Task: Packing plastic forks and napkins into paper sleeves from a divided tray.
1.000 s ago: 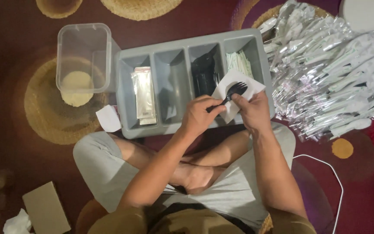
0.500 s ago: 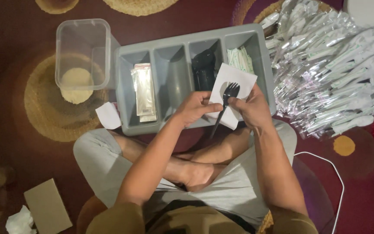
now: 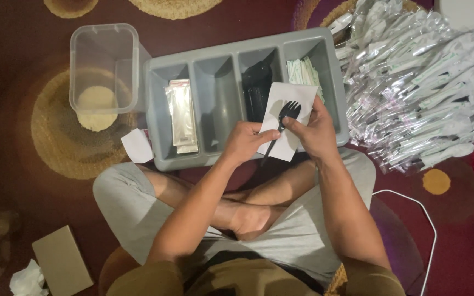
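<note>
Over the near edge of the grey divided tray [image 3: 336, 118], the left hand [image 3: 245, 143] and right hand [image 3: 315, 131] pinch a white napkin [image 3: 287, 97] with a black plastic fork [image 3: 282, 125] on it (tines up). A loose fold could let the fork slide out toward the lap.

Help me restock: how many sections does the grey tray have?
4, side by side in the grey tray: clear sleeves, an apparently bare one, black cutlery, white packets. Hands partly cover the last two.
</note>
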